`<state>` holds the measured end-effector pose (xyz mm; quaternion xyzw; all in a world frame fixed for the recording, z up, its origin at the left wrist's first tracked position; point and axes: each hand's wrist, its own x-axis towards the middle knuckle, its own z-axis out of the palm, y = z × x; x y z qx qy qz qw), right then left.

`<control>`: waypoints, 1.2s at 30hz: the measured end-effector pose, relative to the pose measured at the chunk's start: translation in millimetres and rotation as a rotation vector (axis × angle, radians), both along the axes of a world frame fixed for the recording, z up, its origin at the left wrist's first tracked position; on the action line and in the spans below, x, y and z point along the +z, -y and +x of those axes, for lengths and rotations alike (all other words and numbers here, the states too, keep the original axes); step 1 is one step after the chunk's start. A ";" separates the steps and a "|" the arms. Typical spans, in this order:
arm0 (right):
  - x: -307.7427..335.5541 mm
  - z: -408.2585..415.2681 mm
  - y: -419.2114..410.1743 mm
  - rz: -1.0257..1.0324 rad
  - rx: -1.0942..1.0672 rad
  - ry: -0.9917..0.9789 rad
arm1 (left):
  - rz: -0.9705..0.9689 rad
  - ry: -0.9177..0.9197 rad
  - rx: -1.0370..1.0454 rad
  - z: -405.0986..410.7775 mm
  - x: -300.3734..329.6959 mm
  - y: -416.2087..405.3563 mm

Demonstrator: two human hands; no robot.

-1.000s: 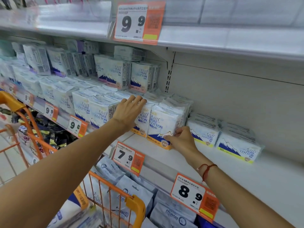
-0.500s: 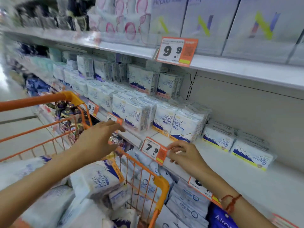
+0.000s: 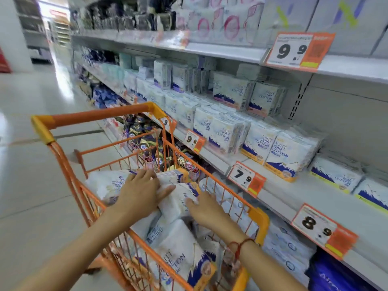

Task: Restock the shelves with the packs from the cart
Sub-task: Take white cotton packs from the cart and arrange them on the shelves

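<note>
supermarket shelf [image 3: 294,192] of cotton pad packs, orange cart [image 3: 94,118] alongside, left hand [image 3: 139,193] and right hand [image 3: 204,208] flat, fingers loose, on a white pack [image 3: 178,198] in it

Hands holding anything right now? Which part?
Both hands, left and right, lie on one white pack in the cart, at its opposite ends; a closed grip cannot be told.

Both hands, left hand [image 3: 140,192] and right hand [image 3: 206,211], on white pack [image 3: 178,201] inside orange cart [image 3: 260,222]; fingers flat.
</note>
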<state>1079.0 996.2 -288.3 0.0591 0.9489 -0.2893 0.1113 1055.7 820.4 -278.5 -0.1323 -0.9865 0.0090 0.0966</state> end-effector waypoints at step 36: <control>52.9 54.1 -113.1 -0.832 -0.219 -0.496 | -0.068 0.792 -0.248 46.7 34.4 -24.9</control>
